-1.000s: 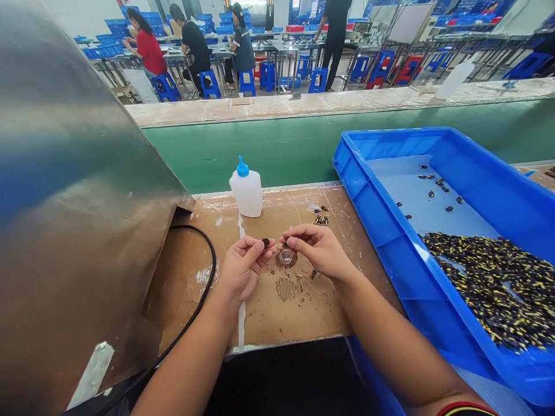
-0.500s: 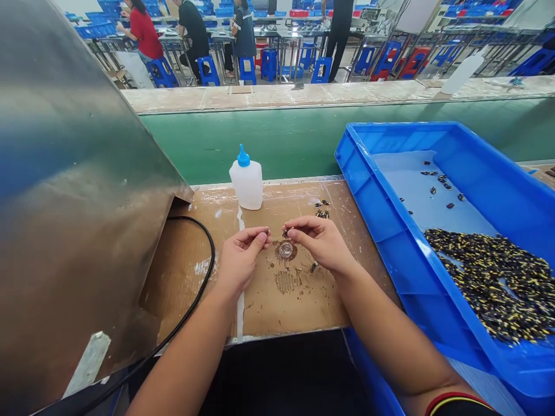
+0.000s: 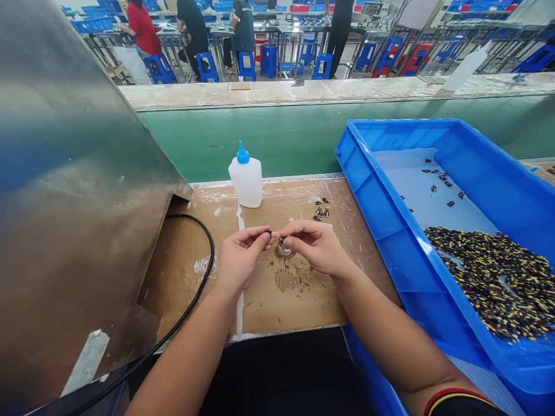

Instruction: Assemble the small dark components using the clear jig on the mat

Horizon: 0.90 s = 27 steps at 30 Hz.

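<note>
Between thumb and forefinger, my left hand (image 3: 243, 254) pinches a small dark part (image 3: 269, 233). My right hand (image 3: 316, 245) pinches another small dark part (image 3: 281, 240), its fingertips close to those of my left. The exact kind of either part is too small to make out. Partly hidden under my right fingertips, a small clear round dish (image 3: 285, 251) sits on the brown cardboard work surface (image 3: 269, 312). Beyond my right hand lies a little group of black and yellow parts (image 3: 321, 212).
A white squeeze bottle (image 3: 247, 182) with a blue nozzle stands behind my hands. On the right, a large blue bin (image 3: 381, 225) holds many black and yellow pieces (image 3: 494, 277). A metal housing (image 3: 82, 202) and a black cable (image 3: 211, 254) border the left. People sit and stand farther back.
My right hand has moved slightly left and down, bringing its part closer to the left hand and over the clear dish. My left hand has stayed nearly in place.
</note>
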### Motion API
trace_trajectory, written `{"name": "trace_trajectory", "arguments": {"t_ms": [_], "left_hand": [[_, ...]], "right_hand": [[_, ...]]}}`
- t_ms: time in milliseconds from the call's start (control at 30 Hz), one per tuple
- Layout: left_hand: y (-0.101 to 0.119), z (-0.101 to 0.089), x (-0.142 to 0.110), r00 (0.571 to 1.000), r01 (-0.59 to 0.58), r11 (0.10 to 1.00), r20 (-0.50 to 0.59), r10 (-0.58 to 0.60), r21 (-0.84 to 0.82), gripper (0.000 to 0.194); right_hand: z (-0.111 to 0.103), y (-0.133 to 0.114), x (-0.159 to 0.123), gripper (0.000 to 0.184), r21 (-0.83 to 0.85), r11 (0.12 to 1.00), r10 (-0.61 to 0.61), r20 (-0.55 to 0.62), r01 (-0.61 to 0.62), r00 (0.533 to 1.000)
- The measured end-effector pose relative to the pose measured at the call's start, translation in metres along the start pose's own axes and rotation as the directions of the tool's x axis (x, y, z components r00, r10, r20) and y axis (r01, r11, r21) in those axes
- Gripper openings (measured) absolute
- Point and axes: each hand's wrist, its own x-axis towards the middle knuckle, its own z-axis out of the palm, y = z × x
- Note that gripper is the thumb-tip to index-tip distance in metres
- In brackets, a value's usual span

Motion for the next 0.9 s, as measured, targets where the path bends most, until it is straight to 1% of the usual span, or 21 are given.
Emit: {"name": "trace_trajectory", "arguments": {"t_ms": [100,200,267,367,433,500,533,600,667,700,767,833,900], "left_hand": [[-0.005,-0.003,0.001,1.0,-0.026,0.999,-0.014,0.026,0.029,0.045],[-0.004,-0.004,0.0,0.999,-0.041,0.998,-0.002,0.041,0.044,0.039],[-0.001,-0.002,-0.002,0.994,-0.111,0.99,0.01,0.11,0.089,0.032],[0.006,0.004,-0.008,0.973,-0.231,0.96,0.024,0.23,0.157,0.024],[0.009,0.007,-0.011,0.967,-0.254,0.952,0.041,0.25,0.171,0.022],[0.01,0.008,-0.013,0.966,-0.26,0.948,0.049,0.255,0.185,0.021],[0.01,0.007,-0.013,0.964,-0.265,0.943,0.042,0.262,0.199,0.021],[0.01,0.005,-0.012,0.958,-0.28,0.931,0.012,0.285,0.236,0.019],[0.011,0.003,-0.012,0.95,-0.295,0.919,-0.019,0.311,0.26,0.018],[0.011,0.003,-0.011,0.946,-0.304,0.915,-0.029,0.323,0.265,0.018],[0.011,0.002,-0.011,0.938,-0.325,0.908,-0.035,0.346,0.263,0.017],[0.012,0.001,-0.011,0.931,-0.343,0.901,-0.032,0.364,0.266,0.016],[0.012,0.001,-0.011,0.926,-0.353,0.893,-0.03,0.376,0.278,0.014]], "right_hand": [[0.001,0.001,0.0,0.016,-0.026,1.0,0.017,0.001,-0.017,1.0],[0.001,0.001,0.0,0.017,-0.024,0.999,0.021,-0.008,-0.021,1.0],[0.002,0.0,0.0,0.015,-0.016,1.0,0.025,-0.007,-0.026,1.0],[0.001,0.0,0.001,0.017,0.011,0.998,0.054,-0.001,-0.054,0.999],[-0.001,0.001,0.001,0.021,0.047,0.995,0.085,0.005,-0.085,0.996],[-0.006,-0.001,0.002,0.024,0.041,0.994,0.104,-0.005,-0.104,0.995],[-0.009,-0.002,0.002,0.024,0.0,0.995,0.103,-0.026,-0.103,0.994],[-0.016,-0.007,0.003,0.022,-0.167,0.982,0.074,-0.075,-0.086,0.994],[-0.023,-0.012,0.002,0.015,-0.37,0.928,0.019,-0.078,-0.047,0.997],[-0.025,-0.013,0.002,0.012,-0.449,0.893,-0.002,-0.052,-0.022,0.999],[-0.029,-0.015,0.001,0.007,-0.54,0.841,-0.023,0.028,0.035,0.999],[-0.03,-0.014,0.001,0.007,-0.582,0.81,-0.03,0.091,0.077,0.995],[-0.03,-0.013,0.001,0.009,-0.615,0.781,-0.042,0.119,0.107,0.992]]}}
